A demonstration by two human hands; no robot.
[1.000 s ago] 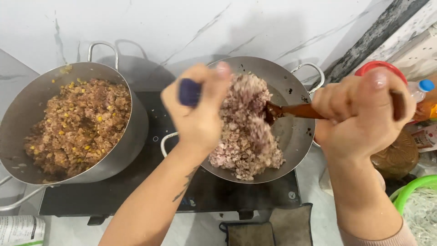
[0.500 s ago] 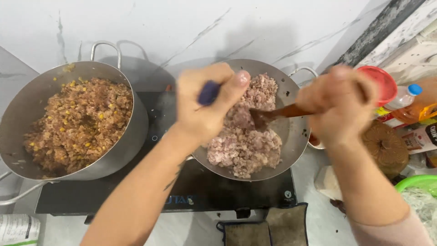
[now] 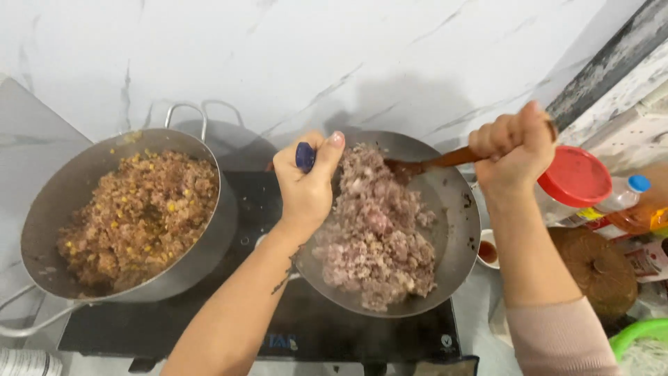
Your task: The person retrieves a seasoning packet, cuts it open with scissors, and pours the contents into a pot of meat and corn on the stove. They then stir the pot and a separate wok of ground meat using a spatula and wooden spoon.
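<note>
My left hand [image 3: 306, 182] grips a utensil with a dark blue handle [image 3: 304, 156] over the left side of a metal pan [image 3: 456, 230]. The pan holds pinkish-grey minced meat [image 3: 376, 233]. My right hand [image 3: 513, 147] is closed around the handle of a wooden spatula [image 3: 426, 164], whose blade rests in the far part of the pan beside the meat. The pan sits on a black cooktop [image 3: 264, 327].
A second metal pan [image 3: 52, 209] of browned mince with yellow bits stands on the left. At the right are a red-lidded jar [image 3: 574, 177], a blue-capped bottle [image 3: 626, 198], a small sauce dish [image 3: 487, 251], a brown round lid [image 3: 595, 268] and a green bowl rim [image 3: 637, 331].
Both hands have shifted over the pan while stirring; the wooden spatula's blade moved from the middle of the meat to the far side of the pan.
</note>
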